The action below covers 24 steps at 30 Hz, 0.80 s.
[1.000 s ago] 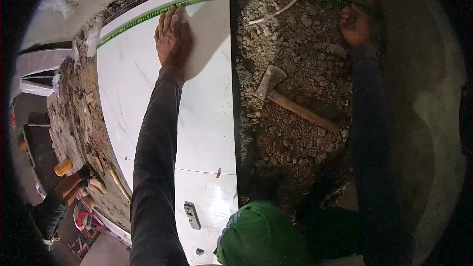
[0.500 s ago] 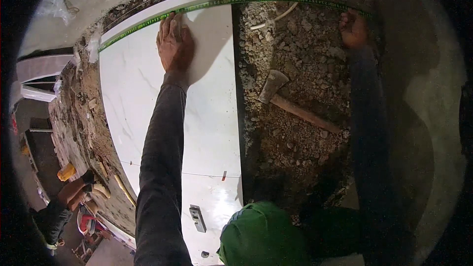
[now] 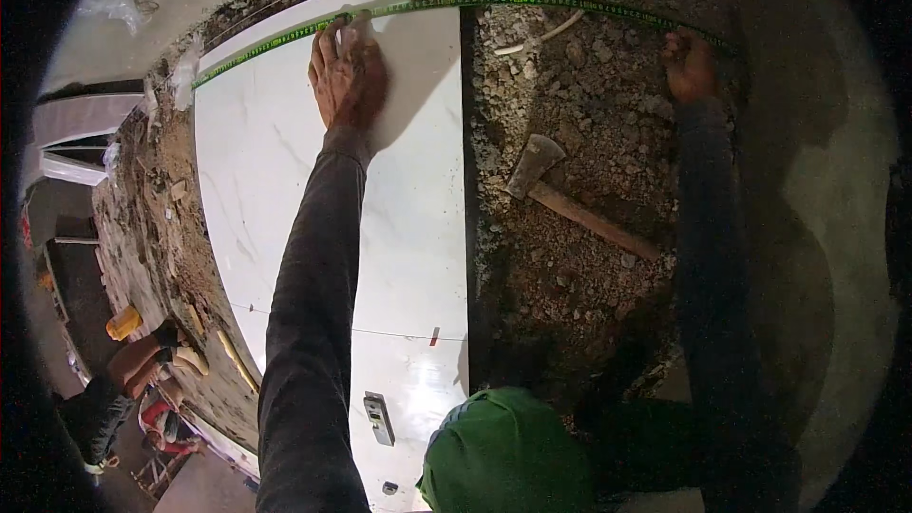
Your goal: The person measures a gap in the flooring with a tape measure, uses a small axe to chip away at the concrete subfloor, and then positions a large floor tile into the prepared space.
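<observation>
A green tape measure stretches across the far end of a white marbled tile and over the rubble to its right. My left hand leans on the tile, fingers extended and somewhat bent, their tips at the tape's near edge. Over the rubble, my right hand is closed around the tape towards its right end, which is in shadow. Between my arms, a hatchet with a wooden handle lies on the rubble. A small grey spirit level rests on the near part of the tile.
Broken rubble borders the tile's right edge, with a concrete wall farther right. A thin string crosses the tile. My green-clothed knee is at the bottom. Another person's leg shows at lower left, near a yellow object.
The whole view has shifted slightly. My left hand has moved a little along the tape to the right; my right hand still grips it. The hatchet and level lie as before.
</observation>
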Available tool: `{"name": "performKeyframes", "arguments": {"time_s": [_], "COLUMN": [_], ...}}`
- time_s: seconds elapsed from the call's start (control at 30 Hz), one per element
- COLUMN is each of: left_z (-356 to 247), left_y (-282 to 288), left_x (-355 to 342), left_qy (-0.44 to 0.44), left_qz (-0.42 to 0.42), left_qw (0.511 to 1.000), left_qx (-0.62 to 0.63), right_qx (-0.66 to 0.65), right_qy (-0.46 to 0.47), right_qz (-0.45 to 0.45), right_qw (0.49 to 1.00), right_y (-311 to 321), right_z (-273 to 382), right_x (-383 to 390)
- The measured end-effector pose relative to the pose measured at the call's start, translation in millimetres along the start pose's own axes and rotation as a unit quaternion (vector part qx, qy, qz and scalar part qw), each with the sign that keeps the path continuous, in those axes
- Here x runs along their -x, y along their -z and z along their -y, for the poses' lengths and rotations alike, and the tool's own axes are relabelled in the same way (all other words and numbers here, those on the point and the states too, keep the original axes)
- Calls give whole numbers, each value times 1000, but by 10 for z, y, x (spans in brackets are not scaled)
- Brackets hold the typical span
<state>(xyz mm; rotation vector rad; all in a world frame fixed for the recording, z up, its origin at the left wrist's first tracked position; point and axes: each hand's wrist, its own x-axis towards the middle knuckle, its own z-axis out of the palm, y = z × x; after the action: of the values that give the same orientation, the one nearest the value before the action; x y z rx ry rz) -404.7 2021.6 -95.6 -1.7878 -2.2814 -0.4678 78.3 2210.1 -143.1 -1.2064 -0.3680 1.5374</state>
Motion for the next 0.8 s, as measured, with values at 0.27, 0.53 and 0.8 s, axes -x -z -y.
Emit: {"name": "performKeyframes", "arguments": {"time_s": [0.27,0.53,0.8], "left_z": [-219,-9,-317], "left_y": [-153,104,-155], "left_x": [-170,-87,-111], "left_qy": [-16,-57,-19], "left_qz": [-28,-1,30], "left_qw": [998,998,991], "left_qx": [47,-1,130], "right_qx": [-113,-36,-63], "right_qy": [33,31,108], "right_qz": [205,16,21], "right_qw": [972,999,992], "right_y": [632,-212,120], "right_z": [165,-114,-40], "right_x": [-475,193,104]}}
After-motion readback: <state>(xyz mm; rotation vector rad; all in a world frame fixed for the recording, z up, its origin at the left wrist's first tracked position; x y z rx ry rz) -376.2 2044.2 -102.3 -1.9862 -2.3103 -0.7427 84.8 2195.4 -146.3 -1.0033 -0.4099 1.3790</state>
